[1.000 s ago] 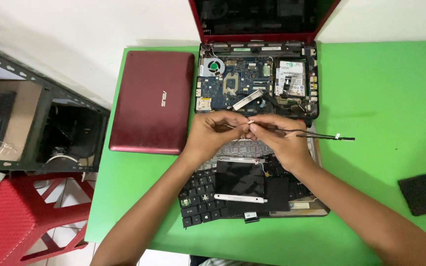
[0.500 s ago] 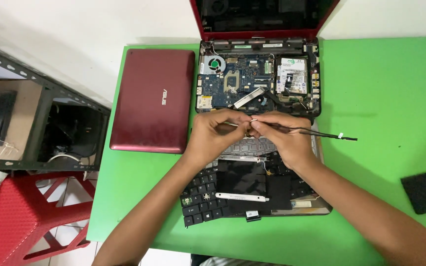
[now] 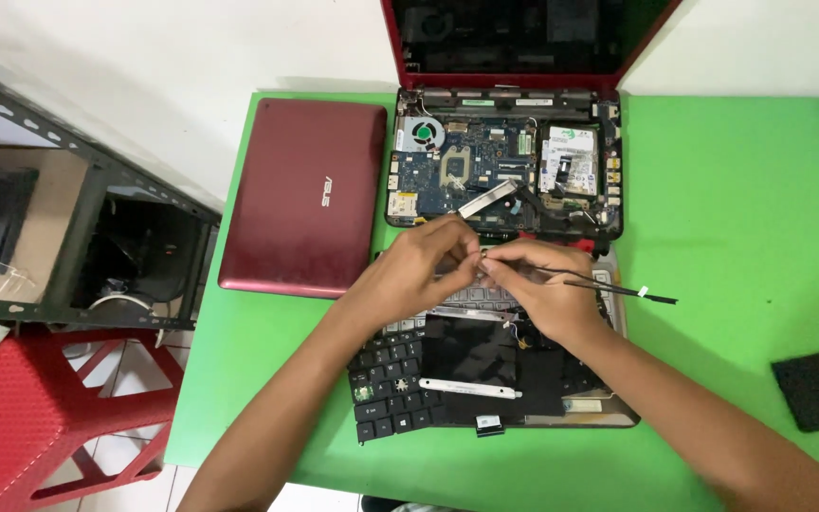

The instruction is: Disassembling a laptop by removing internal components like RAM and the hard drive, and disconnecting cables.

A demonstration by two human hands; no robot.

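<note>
Thin black cable, white-tipped

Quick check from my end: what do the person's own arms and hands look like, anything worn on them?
Both arms are bare as far as the frame shows: no sleeves, no gloves. The left hand and the right hand carry no ring, watch, wrist strap or bracelet that I can make out. No tape, bandage or markings show on either forearm. The fingernails are too small to judge.
</note>
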